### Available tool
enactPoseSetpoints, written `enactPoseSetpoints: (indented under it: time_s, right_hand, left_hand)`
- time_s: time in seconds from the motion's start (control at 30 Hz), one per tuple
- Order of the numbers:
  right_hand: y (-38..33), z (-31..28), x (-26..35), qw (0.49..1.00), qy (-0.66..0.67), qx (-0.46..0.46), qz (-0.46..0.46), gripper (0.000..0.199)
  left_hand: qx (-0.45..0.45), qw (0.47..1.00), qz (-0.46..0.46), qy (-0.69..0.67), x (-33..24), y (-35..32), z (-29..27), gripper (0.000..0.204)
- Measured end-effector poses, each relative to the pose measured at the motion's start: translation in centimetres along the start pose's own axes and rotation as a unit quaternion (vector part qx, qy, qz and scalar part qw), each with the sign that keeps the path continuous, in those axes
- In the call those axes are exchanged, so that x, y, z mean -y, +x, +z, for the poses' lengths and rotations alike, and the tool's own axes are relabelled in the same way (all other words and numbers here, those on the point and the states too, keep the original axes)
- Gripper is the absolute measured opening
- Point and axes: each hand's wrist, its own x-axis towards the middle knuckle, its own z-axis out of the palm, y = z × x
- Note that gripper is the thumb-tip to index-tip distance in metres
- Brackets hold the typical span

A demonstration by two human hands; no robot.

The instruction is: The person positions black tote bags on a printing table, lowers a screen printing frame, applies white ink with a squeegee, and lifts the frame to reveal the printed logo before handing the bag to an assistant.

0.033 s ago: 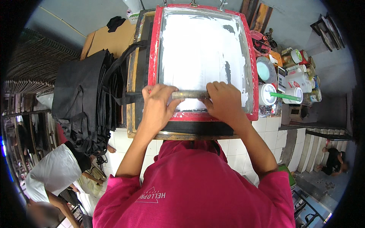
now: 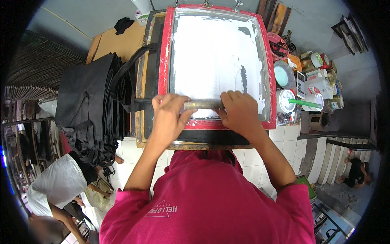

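Observation:
Both my hands grip a squeegee point(image 2: 203, 104) with a worn wooden handle, held crosswise over the near end of a screen-printing frame point(image 2: 163, 61). My left hand point(image 2: 170, 116) closes round its left end, and my right hand point(image 2: 241, 112) round its right end. The frame is red, and white ink point(image 2: 211, 57) coats most of its mesh, with grey bare patches toward the right side. Black fabric point(image 2: 215, 137) shows under the frame's near edge, on a wood-edged board point(image 2: 195, 146). The squeegee's blade is hidden from view.
A thick stack of black fabric bags point(image 2: 87, 89) lies left of the board, its straps reaching the board. At the right stand ink tubs point(image 2: 286, 101), a green stick point(image 2: 305, 103), a bowl point(image 2: 283, 75) and several jars. A person in white point(image 2: 59, 185) is at lower left.
My hands and the squeegee have moved slightly nearer to me, toward the frame's near edge. The screen frame stays in place.

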Motion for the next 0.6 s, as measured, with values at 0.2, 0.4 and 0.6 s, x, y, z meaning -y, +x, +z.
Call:
enactPoseSetpoints:
  time_s: [0.2,0.4,0.6]
  right_hand:
    - [-3.0,1.7,1.4,0.995,-0.039,-0.079,-0.036,0.017]
    - [-3.8,2.4,1.7,0.988,-0.072,-0.126,-0.057,0.020]
    - [-4.6,-0.7,1.9,0.981,0.012,-0.175,-0.078,0.027]
  left_hand:
    - [-0.037,0.999,0.014,0.016,-0.2,-3.5,1.0,0.034]
    - [-0.039,0.997,-0.037,0.062,0.7,-5.5,2.7,0.109]
    - [-0.131,0.980,0.034,0.144,3.5,-7.0,2.1,0.137]
